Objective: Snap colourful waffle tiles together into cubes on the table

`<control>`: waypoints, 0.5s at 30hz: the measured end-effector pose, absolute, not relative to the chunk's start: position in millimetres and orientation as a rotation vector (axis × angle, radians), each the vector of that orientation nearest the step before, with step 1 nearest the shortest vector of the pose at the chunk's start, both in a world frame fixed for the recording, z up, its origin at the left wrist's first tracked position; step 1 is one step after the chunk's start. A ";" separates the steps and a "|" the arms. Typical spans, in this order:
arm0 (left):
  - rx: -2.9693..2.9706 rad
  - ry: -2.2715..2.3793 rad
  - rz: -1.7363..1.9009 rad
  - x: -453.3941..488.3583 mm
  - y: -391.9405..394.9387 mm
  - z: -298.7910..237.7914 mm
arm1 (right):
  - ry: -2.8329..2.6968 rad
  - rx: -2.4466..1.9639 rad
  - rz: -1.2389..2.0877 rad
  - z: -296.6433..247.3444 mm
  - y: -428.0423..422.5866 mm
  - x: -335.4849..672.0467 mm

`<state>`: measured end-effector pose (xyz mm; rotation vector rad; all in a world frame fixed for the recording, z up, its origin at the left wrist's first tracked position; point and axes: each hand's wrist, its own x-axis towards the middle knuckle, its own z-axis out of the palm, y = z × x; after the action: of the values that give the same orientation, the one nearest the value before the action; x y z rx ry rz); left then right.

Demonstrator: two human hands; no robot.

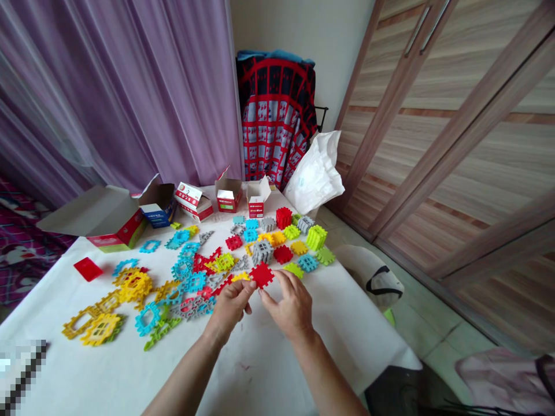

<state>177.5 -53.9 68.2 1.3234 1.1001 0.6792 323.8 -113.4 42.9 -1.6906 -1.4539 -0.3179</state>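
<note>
In the head view, a flat red waffle-block piece (262, 275) with toothed edges sits at the near edge of the scattered coloured blocks (193, 282) on the white-covered table (65, 375) — the half-open right hand (288, 306) at its lower edge, the half-curled left hand (229, 306) just beside it — though whether either grips it cannot be told.

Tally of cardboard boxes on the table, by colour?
Large white box with red-and-green end: 1
Blue-and-white box: 1
Small red-and-white cartons: 3
Total: 5
</note>
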 end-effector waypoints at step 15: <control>2.630 1.385 1.327 46.7 -54.3 8.6 | -1.239 -2.094 -0.415 28.9 -54.1 397.4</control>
<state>46.7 -54.3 8.6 2.6300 1.3847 1.3272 397.4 -54.1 28.9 -2.0942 -1.2386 -0.4153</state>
